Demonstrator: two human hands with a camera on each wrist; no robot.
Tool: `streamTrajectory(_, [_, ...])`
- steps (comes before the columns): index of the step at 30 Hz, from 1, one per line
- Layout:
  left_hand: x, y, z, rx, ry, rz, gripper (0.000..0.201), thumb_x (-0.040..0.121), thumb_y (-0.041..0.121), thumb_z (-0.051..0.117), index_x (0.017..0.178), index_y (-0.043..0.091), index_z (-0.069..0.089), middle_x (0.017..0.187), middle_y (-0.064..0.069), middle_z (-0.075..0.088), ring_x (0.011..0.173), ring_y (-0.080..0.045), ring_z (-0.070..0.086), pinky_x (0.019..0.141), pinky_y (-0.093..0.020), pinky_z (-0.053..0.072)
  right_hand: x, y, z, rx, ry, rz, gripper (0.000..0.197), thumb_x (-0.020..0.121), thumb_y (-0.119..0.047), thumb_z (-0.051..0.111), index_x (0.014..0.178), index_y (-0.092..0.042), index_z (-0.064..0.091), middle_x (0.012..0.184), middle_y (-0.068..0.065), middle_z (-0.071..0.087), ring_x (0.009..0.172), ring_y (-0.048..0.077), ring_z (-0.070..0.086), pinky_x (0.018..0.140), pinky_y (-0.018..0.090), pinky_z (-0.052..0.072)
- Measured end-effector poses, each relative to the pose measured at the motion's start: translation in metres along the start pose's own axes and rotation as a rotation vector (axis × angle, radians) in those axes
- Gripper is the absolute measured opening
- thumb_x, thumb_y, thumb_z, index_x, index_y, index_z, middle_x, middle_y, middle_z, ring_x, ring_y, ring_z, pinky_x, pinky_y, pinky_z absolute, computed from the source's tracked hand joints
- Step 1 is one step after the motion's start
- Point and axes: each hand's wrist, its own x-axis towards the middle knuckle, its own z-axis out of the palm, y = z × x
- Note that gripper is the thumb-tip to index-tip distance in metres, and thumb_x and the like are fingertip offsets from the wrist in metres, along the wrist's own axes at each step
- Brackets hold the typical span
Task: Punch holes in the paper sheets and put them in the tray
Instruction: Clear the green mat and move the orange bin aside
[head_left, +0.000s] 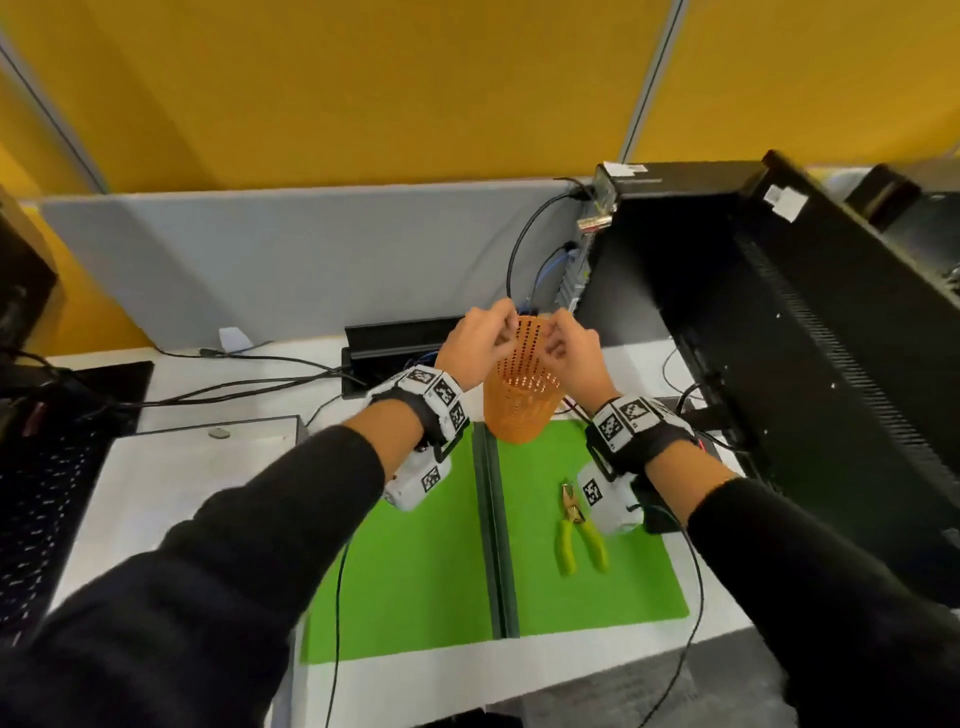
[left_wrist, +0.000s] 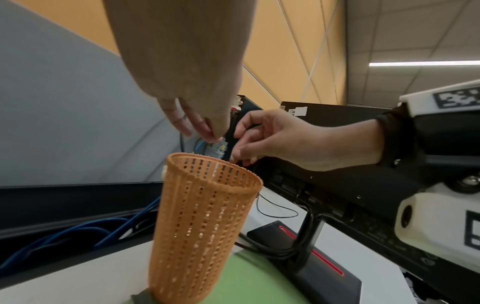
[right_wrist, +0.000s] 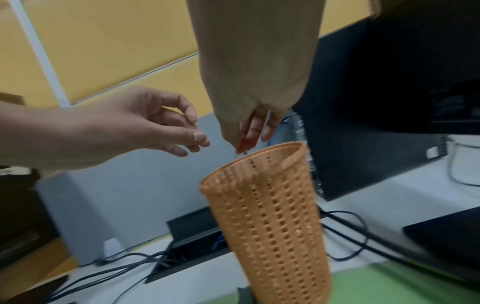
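A tall orange perforated basket (head_left: 522, 410) (left_wrist: 202, 216) (right_wrist: 270, 205) stands at the far edge of a green mat (head_left: 415, 561). Both hands hover just over its rim. My left hand (head_left: 485, 338) (right_wrist: 166, 131) has loosely curled fingers, and I see nothing between them. My right hand (head_left: 569, 348) (left_wrist: 259, 142) points its fingers (right_wrist: 249, 131) down at the opening; a thin sliver shows at their tips, too small to identify. Hole-punch pliers (head_left: 579, 525) with yellow-green handles lie on the mat under my right wrist. No paper sheet is plainly visible.
A dark strip (head_left: 498, 530) splits the mat down the middle. A black monitor back (head_left: 805, 338) and its stand (left_wrist: 311, 261) crowd the right side. A cable slot (head_left: 395, 348) with wires lies behind the basket. A keyboard (head_left: 41, 509) sits at the left.
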Motion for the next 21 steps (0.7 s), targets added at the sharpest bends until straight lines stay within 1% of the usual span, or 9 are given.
streamTrajectory(2, [0.007,0.004,0.009,0.043,0.035,-0.029,0.013,0.082,0.010,0.063,0.091,0.012,0.054,0.077,-0.003,0.067,0.073,-0.021,0.065,0.068,-0.035,0.054,0.003,0.013,-0.011,-0.028,-0.020,0.028,0.020,0.073,0.004,0.061,0.082,-0.011,0.052,0.065,0.010,0.064,0.059,0.022,0.060,0.061,0.030,0.051])
streamTrajectory(3, [0.009,0.004,0.011,0.059,0.042,-0.037,0.014,0.081,0.010,0.065,0.090,0.013,0.054,0.076,-0.002,0.067,0.073,-0.020,0.065,0.068,-0.036,0.055,0.003,0.016,-0.015,-0.026,-0.032,0.034,0.022,0.071,0.005,0.064,0.081,-0.010,0.052,0.064,0.011,0.065,0.058,0.021,0.061,0.060,0.029,0.052])
streamTrajectory(6, [0.013,0.002,0.016,0.077,0.044,-0.045,0.018,0.078,0.008,0.071,0.086,0.012,0.055,0.071,-0.001,0.067,0.070,-0.017,0.066,0.070,-0.034,0.056,0.004,0.022,-0.023,-0.022,-0.044,0.045,0.029,0.065,0.003,0.075,0.079,-0.010,0.053,0.063,0.008,0.065,0.054,0.007,0.056,0.057,0.016,0.044])
streamTrajectory(8, [0.014,0.002,0.016,0.070,0.043,-0.048,0.020,0.076,0.008,0.073,0.085,0.011,0.055,0.070,0.000,0.067,0.069,-0.015,0.067,0.070,-0.032,0.056,0.006,0.024,-0.024,-0.008,-0.024,0.048,0.037,0.062,0.001,0.079,0.077,-0.015,0.050,0.064,0.007,0.065,0.055,0.004,0.055,0.056,0.007,0.041])
streamTrajectory(11, [0.015,0.002,0.015,0.052,0.040,-0.065,0.023,0.074,0.007,0.076,0.084,0.010,0.054,0.069,-0.001,0.069,0.070,-0.015,0.068,0.070,-0.028,0.054,0.009,0.024,-0.020,0.008,-0.001,0.046,0.038,0.063,0.004,0.078,0.075,-0.015,0.048,0.064,0.007,0.064,0.055,0.000,0.056,0.058,-0.003,0.039])
streamTrajectory(14, [0.018,-0.002,0.014,0.040,0.057,-0.071,0.021,0.075,0.008,0.075,0.083,0.011,0.056,0.069,0.000,0.069,0.070,-0.014,0.067,0.071,-0.030,0.054,0.014,0.024,-0.015,0.011,-0.003,0.055,0.032,0.067,0.004,0.076,0.075,-0.014,0.052,0.068,0.010,0.066,0.055,-0.002,0.058,0.062,0.005,0.047])
streamTrajectory(16, [0.018,-0.003,0.013,0.047,0.071,-0.066,0.017,0.077,0.009,0.073,0.082,0.011,0.058,0.070,0.001,0.069,0.071,-0.014,0.067,0.074,-0.032,0.055,0.018,0.025,-0.012,-0.004,-0.023,0.081,0.025,0.070,0.003,0.074,0.076,-0.013,0.056,0.071,0.010,0.067,0.062,0.008,0.061,0.072,0.024,0.055])
streamTrajectory(17, [0.017,-0.003,0.013,0.049,0.074,-0.065,0.014,0.078,0.010,0.072,0.083,0.011,0.059,0.071,0.002,0.069,0.072,-0.013,0.068,0.075,-0.032,0.055,0.020,0.025,-0.012,-0.011,-0.038,0.098,0.021,0.072,0.003,0.072,0.078,-0.011,0.059,0.073,0.010,0.067,0.065,0.013,0.062,0.074,0.029,0.056])
streamTrajectory(21, [0.016,-0.005,0.010,0.087,0.057,-0.078,0.003,0.086,0.013,0.064,0.088,0.012,0.066,0.077,0.001,0.073,0.077,-0.015,0.069,0.082,-0.036,0.054,0.023,0.023,-0.010,-0.030,-0.053,0.096,0.008,0.081,0.003,0.062,0.085,-0.001,0.067,0.078,0.016,0.070,0.067,0.017,0.062,0.075,0.030,0.055])
